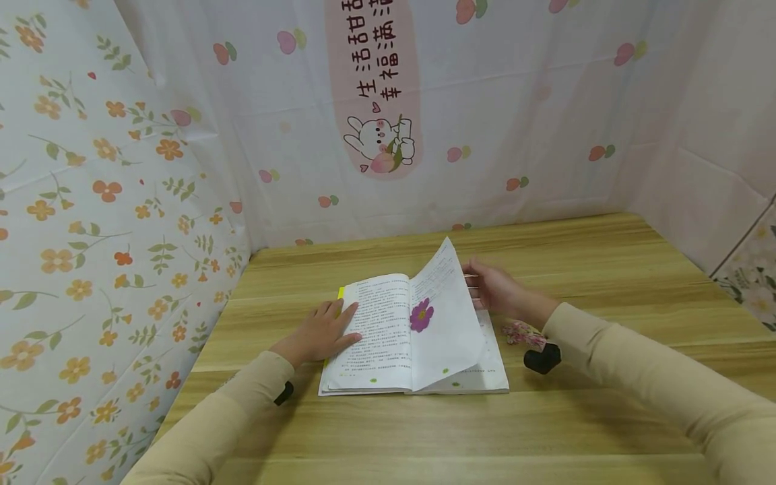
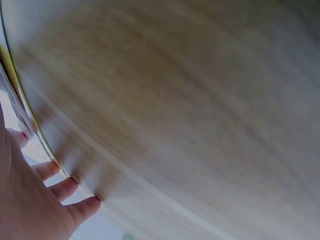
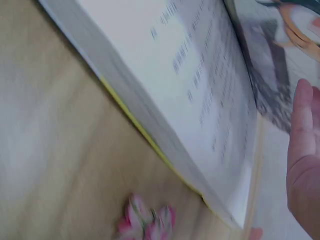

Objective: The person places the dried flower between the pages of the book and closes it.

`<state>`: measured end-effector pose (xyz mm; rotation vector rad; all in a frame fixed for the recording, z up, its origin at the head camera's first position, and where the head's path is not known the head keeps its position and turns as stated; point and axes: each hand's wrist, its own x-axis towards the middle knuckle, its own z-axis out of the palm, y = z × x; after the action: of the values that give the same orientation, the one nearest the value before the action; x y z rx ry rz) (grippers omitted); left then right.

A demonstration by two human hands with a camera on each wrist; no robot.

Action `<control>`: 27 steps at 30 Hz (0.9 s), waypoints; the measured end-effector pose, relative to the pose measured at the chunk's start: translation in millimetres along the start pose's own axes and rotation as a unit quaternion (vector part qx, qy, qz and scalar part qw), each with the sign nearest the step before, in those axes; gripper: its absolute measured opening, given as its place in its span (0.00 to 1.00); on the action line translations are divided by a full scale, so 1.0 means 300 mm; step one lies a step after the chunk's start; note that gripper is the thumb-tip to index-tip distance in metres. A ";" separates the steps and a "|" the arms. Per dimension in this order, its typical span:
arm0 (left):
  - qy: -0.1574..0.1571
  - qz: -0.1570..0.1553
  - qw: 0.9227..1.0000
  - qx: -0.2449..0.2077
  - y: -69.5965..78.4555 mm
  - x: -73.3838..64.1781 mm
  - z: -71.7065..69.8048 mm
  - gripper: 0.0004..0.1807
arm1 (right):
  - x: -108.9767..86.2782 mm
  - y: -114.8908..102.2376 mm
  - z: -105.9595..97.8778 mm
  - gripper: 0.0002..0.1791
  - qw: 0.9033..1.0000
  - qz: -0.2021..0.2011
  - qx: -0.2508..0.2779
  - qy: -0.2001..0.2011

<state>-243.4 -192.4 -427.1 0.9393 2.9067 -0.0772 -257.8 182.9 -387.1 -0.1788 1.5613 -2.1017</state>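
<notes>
The open book lies just below frame centre, one raised page bearing a purple flower near the spine. The left hand rests spread on the left page; the right hand, fingers unclenched, is behind the raised page. Pink flowers lie right. Page-turning seems in hand; next calls for guiding it gently, flower undisturbed.

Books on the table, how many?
1: the open book, lying on the table with a page raised; the pink flower bunch sits right of it in the head view. Another beneath would be hidden.
</notes>
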 end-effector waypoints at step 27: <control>0.004 0.012 1.000 -0.016 -0.032 -0.005 0.019 0.40 | 0.000 0.154 0.246 0.49 0.822 -0.173 -0.532 -0.112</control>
<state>-247.4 -201.4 -432.6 0.9722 2.8944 -0.0235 -213.6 110.1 -405.3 -1.1078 2.4866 -1.0814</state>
